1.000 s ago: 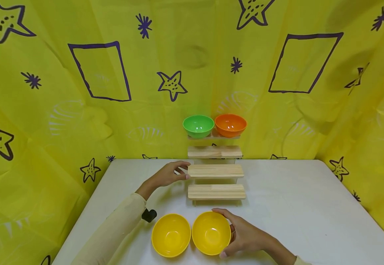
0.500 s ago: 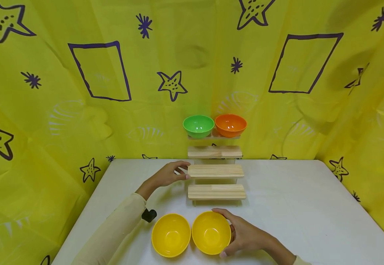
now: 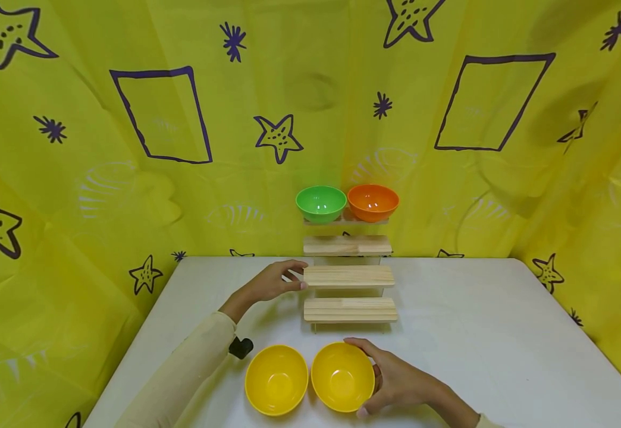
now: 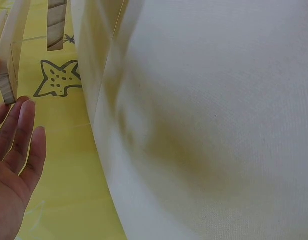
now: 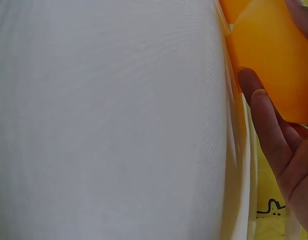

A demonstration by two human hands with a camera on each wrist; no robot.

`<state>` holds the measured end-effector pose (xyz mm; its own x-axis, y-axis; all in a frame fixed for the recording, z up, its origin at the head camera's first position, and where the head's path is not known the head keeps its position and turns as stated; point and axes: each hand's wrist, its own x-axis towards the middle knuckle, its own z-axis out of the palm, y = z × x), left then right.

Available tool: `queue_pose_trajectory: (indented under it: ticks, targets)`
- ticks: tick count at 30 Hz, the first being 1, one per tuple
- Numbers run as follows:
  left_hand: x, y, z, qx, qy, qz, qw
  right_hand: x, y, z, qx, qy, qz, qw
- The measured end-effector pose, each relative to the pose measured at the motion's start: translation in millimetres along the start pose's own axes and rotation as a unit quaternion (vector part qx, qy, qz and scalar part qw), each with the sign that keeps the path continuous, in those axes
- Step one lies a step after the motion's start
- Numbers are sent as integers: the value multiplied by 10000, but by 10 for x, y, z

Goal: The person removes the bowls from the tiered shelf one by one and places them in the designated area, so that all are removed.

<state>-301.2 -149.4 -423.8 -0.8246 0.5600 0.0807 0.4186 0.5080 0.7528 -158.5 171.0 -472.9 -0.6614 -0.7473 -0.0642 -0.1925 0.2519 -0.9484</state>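
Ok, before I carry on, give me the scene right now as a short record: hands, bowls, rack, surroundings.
Left hand: holds the left end of the wooden rack, second step from the bottom
Right hand: grips the right yellow bowl
Left yellow bowl: close beside it, on the white table
Top step: green bowl left, orange bowl right
Backdrop: yellow, star drawings

L hand point(image 4: 13, 175) on wdn slat point(image 4: 11, 55)
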Motion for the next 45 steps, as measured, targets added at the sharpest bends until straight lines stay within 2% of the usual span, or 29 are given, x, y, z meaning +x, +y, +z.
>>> queue_pose_trajectory:
  ticks: [19, 27, 36, 45]
  targets:
    - [1, -3, 2, -13, -5, 1, 10000, -2, 22, -10, 75, -102, 13, 9999]
    - [5, -10, 5, 49, -23, -39, 10000, -30, 5, -14, 615, -322, 44, 9976]
    - [12, -16, 6, 55, -24, -27, 10000, -120, -19, -151, 133, 8, -24, 9999]
    - [17, -20, 5, 39, 18, 37, 10000, -228, -79, -388, -190, 377, -318, 9986]
